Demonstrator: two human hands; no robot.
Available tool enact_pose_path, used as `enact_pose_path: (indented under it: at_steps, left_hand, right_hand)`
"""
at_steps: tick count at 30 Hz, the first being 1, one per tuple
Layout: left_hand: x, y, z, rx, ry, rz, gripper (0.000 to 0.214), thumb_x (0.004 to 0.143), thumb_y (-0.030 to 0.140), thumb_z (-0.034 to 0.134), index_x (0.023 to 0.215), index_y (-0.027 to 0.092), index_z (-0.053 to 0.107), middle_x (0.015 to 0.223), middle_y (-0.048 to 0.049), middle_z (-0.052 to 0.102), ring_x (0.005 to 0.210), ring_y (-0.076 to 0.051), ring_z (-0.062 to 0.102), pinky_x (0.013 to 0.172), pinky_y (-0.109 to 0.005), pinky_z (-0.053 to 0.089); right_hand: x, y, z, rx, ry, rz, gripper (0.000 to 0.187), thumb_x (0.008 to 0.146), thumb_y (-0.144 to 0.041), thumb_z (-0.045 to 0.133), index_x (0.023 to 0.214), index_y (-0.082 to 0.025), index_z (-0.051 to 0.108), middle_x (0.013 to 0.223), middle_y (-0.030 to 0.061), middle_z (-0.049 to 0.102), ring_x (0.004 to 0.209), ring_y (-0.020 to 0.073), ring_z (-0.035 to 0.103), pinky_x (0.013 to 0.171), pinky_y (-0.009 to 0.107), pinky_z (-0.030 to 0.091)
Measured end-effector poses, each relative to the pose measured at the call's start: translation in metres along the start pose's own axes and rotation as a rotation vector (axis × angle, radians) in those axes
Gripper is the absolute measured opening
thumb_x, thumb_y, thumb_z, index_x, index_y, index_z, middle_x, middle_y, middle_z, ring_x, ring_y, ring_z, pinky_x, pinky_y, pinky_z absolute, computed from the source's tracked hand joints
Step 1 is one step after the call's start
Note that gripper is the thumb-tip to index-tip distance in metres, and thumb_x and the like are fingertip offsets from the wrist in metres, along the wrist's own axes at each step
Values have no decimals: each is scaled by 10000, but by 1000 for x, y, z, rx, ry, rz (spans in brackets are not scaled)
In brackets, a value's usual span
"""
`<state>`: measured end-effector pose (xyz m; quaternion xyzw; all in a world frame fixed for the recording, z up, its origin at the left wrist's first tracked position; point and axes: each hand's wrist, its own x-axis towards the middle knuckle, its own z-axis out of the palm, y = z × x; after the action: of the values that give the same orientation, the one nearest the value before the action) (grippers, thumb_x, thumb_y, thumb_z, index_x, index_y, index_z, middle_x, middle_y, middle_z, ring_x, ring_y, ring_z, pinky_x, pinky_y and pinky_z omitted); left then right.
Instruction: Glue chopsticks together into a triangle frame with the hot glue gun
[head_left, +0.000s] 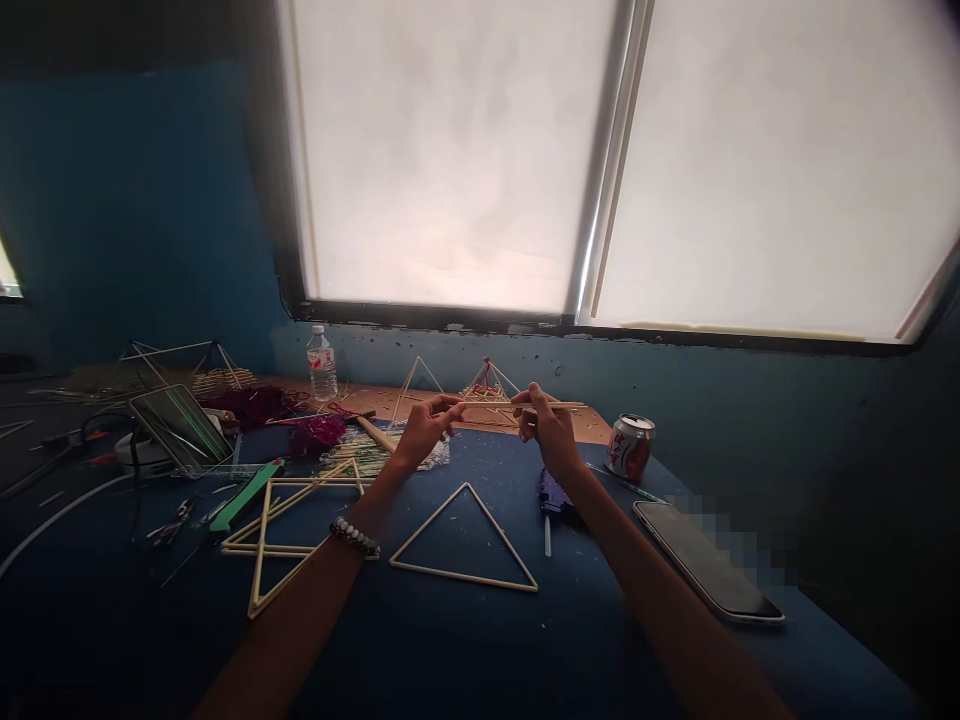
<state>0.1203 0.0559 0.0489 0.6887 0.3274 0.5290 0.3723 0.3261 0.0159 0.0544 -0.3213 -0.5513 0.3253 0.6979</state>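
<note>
Thin pale wooden sticks (491, 405) are held level above the table, stretched between my two hands. My left hand (429, 428) pinches their left end, and a beaded bracelet circles that wrist. My right hand (546, 425) grips them farther right, with the ends sticking out past the fingers. Whether there are two sticks or more I cannot tell. Below the hands, a flat stick triangle (466, 578) lies on the blue tabletop (480, 660). Left of it, partly behind my left forearm, are several more stick triangles (264, 530), overlapping one another.
Behind my right forearm lies a dark blue glue gun (555, 495). A drink can (631, 447) and a phone (709, 562) sit to the right. On the left are a green cutter (246, 497), a tilted tablet (182, 430) and purple yarn (316, 434). A bottle (322, 365) stands behind.
</note>
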Motion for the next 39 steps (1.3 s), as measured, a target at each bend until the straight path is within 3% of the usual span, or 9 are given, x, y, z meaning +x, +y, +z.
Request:
enact_pose_path:
  at_steps: [7,14,17,21,26,31,33,36,39]
  left_hand:
    - [-2,9,-1,-164,70,-71,468,731,561,711,968,162,656,1020,-90,695,595,-93,602,488,-200,458]
    - [-2,8,-4,-226,164,-93,428,759,528,672,989,172,615,1108,-93,686,601,-83,632,495,-187,467]
    - [-2,9,-5,-237,200,-79,416,772,525,661,994,180,593,1201,-110,674,654,-104,672,489,-183,480]
    - [-3,10,-8,-338,241,-29,401,791,521,642,1015,210,526,1274,-119,656,733,-151,718,498,-203,508]
    - [-1,10,-14,-365,376,30,381,819,537,596,1037,242,493,1169,-76,704,674,-128,704,512,-213,499]
    - [-1,11,-12,-349,397,120,424,826,546,618,1100,236,527,947,-33,713,566,-97,629,494,-216,486]
    - [-2,13,-10,-348,388,160,445,823,539,635,1126,226,545,881,-22,697,534,-98,610,467,-217,475]
    - [-3,15,-8,-324,342,174,462,818,549,645,1122,207,575,829,-18,679,509,-101,599,457,-223,475]
    - [-3,14,-7,-296,286,142,472,811,556,652,1114,197,608,822,-25,684,505,-99,597,465,-224,477]
  right_hand:
    - [0,-2,0,125,-31,107,432,774,-616,700,844,-190,685,637,-21,573,423,62,431,412,220,384]
    - [-3,-7,2,121,-170,159,445,781,-600,704,956,-191,699,703,-20,591,461,65,452,434,222,399]
    - [-3,-5,1,126,-160,173,453,801,-601,680,992,-191,697,704,-18,590,455,69,455,435,228,404]
    - [-1,-3,0,151,-56,174,471,818,-632,632,877,-169,696,644,-8,567,439,82,449,421,241,409]
    - [-1,-4,-1,107,-5,162,473,803,-642,642,761,-172,657,605,2,547,440,93,447,400,243,398]
    - [0,2,-2,31,-22,-20,451,861,-629,592,688,-213,577,466,-79,324,372,80,303,387,238,362]
    - [-1,2,-1,-97,-24,-121,388,879,-575,597,732,-216,600,527,-46,450,416,87,364,401,226,356]
    - [-5,-3,3,-302,-130,-266,224,875,-435,634,963,-233,675,851,38,679,578,113,524,472,220,415]
    - [-8,-9,7,-268,-277,-262,280,898,-413,569,1108,-262,676,1057,62,707,658,137,582,501,240,472]
